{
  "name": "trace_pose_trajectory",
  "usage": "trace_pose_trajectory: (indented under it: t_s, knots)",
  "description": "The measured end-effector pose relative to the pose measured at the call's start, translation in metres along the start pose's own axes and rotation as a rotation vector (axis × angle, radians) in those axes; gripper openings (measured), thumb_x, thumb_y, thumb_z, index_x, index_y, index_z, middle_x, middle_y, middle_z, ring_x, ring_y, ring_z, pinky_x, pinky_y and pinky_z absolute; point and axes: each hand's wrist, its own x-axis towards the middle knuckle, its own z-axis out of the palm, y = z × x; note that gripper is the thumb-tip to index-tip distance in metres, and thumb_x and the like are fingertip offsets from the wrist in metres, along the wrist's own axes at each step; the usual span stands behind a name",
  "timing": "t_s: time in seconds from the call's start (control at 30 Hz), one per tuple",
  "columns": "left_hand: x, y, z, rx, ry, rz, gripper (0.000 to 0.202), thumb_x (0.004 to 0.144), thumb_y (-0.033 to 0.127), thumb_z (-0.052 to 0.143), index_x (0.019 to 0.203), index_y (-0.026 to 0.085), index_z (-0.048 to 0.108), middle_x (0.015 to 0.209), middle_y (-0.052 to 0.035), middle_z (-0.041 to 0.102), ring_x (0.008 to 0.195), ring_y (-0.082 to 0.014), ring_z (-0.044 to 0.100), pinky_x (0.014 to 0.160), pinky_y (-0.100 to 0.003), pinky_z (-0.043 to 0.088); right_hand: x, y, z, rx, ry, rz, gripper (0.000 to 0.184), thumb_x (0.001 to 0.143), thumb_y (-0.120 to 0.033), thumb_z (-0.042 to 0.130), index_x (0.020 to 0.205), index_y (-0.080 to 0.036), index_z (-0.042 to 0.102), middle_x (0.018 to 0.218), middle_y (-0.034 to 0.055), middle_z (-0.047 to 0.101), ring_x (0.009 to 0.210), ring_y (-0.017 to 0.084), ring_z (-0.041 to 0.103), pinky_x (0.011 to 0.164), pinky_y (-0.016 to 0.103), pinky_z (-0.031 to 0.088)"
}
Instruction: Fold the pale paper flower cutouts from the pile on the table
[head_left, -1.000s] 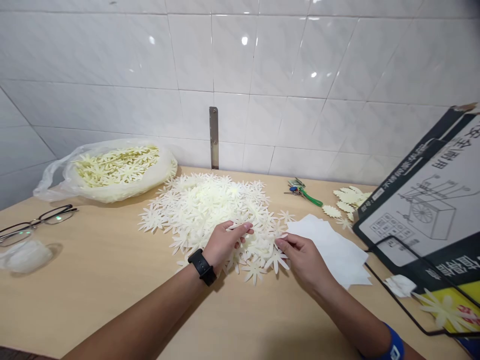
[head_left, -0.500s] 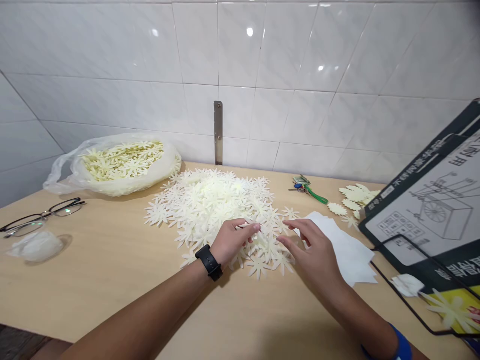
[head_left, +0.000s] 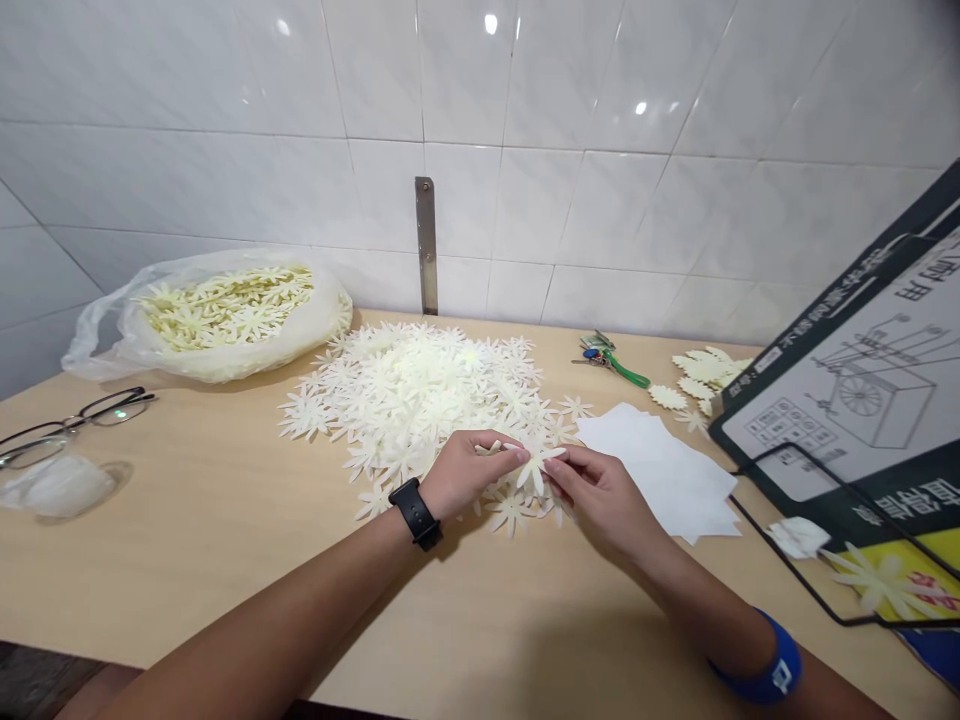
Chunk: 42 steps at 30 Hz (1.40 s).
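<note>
A pale, flower-shaped cutout point(head_left: 534, 466) with long narrow petals is held up between my two hands, just above the near edge of a big heap of similar cutouts point(head_left: 420, 390). My left hand point(head_left: 474, 472), wearing a black watch, pinches one side of it between thumb and finger. My right hand point(head_left: 604, 492), with a blue band at the wrist, pinches the opposite petal. Something pale also shows under the curled fingers of my left hand, too small to make out. Beside my right hand lie white paper sheets point(head_left: 652, 470) with jagged edges.
At the back left sits a plastic bag point(head_left: 225, 365) of yellowish cutouts, with glasses point(head_left: 75, 425) and a crumpled white bundle point(head_left: 60, 487) nearer. Keys point(head_left: 600, 352) on a green strap and scalloped pieces point(head_left: 705, 380) lie back right. A printed box point(head_left: 855, 390) and black wire frame point(head_left: 795, 560) stand right.
My right hand has moved left to meet my left hand, closing on a petal. The flower cutout now shows clearly between them. The whole view has shifted slightly.
</note>
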Motion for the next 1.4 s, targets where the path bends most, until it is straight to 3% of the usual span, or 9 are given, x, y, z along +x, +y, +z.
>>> trace_pose_trajectory:
  t_s: [0.13, 0.27, 0.53, 0.8, 1.03, 1.13, 1.23, 1.33, 1.4]
  knots:
    - [-0.001, 0.001, 0.001, 0.011, -0.008, -0.016, 0.031, 0.063, 0.044, 0.075, 0.068, 0.014, 0.072, 0.068, -0.0044, 0.066, 0.066, -0.0158, 0.055, 0.063, -0.026, 0.042, -0.001, -0.002, 0.003, 0.034, 0.012, 0.01, 0.029, 0.076, -0.046, 0.071, 0.069, -0.02, 0.06, 0.065, -0.0009, 0.057, 0.061, 0.015, 0.053, 0.055, 0.025, 0.041]
    - [0.0, 0.0, 0.002, -0.031, -0.018, -0.029, 0.036, 0.059, 0.048, 0.078, 0.064, 0.014, 0.069, 0.06, -0.0008, 0.059, 0.059, -0.012, 0.048, 0.058, -0.024, 0.037, 0.0, 0.003, 0.003, 0.059, 0.031, 0.016, 0.032, 0.083, -0.044, 0.065, 0.063, -0.02, 0.061, 0.057, -0.0006, 0.057, 0.054, 0.014, 0.052, 0.054, 0.027, 0.043]
    - [0.005, -0.009, -0.002, -0.112, -0.019, -0.078, 0.033, 0.066, 0.048, 0.075, 0.075, 0.016, 0.071, 0.056, 0.0021, 0.051, 0.054, -0.0098, 0.042, 0.054, -0.024, 0.03, 0.004, 0.006, -0.001, 0.124, 0.105, 0.024, 0.025, 0.082, -0.039, 0.067, 0.067, -0.019, 0.064, 0.058, -0.0013, 0.058, 0.055, 0.013, 0.052, 0.055, 0.026, 0.043]
    - [0.012, -0.007, -0.016, -0.118, 0.084, -0.052, 0.029, 0.068, 0.043, 0.075, 0.073, 0.015, 0.07, 0.075, -0.0012, 0.061, 0.06, -0.0082, 0.041, 0.056, -0.022, 0.031, 0.008, 0.01, -0.007, 0.223, 0.116, 0.096, 0.023, 0.079, -0.038, 0.071, 0.071, -0.019, 0.06, 0.058, -0.0024, 0.055, 0.052, 0.012, 0.05, 0.051, 0.024, 0.042]
    - [0.01, -0.003, -0.01, -0.243, 0.08, -0.141, 0.033, 0.073, 0.045, 0.071, 0.085, 0.014, 0.07, 0.093, -0.0059, 0.066, 0.061, -0.007, 0.047, 0.056, -0.021, 0.035, 0.008, 0.012, -0.008, 0.1, 0.093, 0.202, 0.036, 0.079, -0.05, 0.066, 0.063, -0.02, 0.056, 0.046, -0.0055, 0.045, 0.038, 0.01, 0.037, 0.037, 0.024, 0.029]
    - [0.009, 0.0, -0.008, -0.342, 0.095, -0.154, 0.03, 0.079, 0.037, 0.067, 0.096, 0.013, 0.069, 0.104, -0.0095, 0.067, 0.068, -0.0083, 0.052, 0.06, -0.022, 0.039, 0.01, 0.012, -0.011, -0.228, 0.241, 0.082, 0.026, 0.075, -0.044, 0.072, 0.083, -0.02, 0.065, 0.063, -0.0016, 0.055, 0.052, 0.013, 0.045, 0.049, 0.027, 0.037]
    - [0.01, 0.001, -0.008, -0.367, 0.133, -0.12, 0.024, 0.08, 0.024, 0.064, 0.1, 0.011, 0.068, 0.107, -0.0124, 0.069, 0.07, -0.0093, 0.055, 0.063, -0.022, 0.041, 0.01, 0.011, -0.013, -0.467, 0.376, -0.089, 0.033, 0.076, -0.039, 0.073, 0.104, -0.023, 0.064, 0.082, 0.0016, 0.059, 0.064, 0.016, 0.047, 0.059, 0.029, 0.04]
    - [0.01, -0.001, -0.008, -0.281, 0.168, -0.049, 0.017, 0.081, 0.022, 0.063, 0.092, 0.01, 0.069, 0.103, -0.014, 0.071, 0.073, -0.0116, 0.058, 0.064, -0.023, 0.043, 0.007, 0.009, -0.011, -0.464, 0.426, -0.177, 0.022, 0.082, -0.037, 0.067, 0.098, -0.023, 0.062, 0.081, 0.0011, 0.056, 0.066, 0.016, 0.047, 0.062, 0.03, 0.041]
    - [0.009, -0.002, -0.007, -0.261, 0.114, -0.017, 0.016, 0.081, 0.026, 0.065, 0.081, 0.01, 0.069, 0.1, -0.0147, 0.072, 0.078, -0.0146, 0.061, 0.063, -0.023, 0.043, 0.004, 0.006, -0.007, -0.394, 0.376, -0.198, 0.014, 0.085, -0.035, 0.064, 0.091, -0.023, 0.062, 0.077, 0.0004, 0.056, 0.065, 0.016, 0.048, 0.061, 0.029, 0.04]
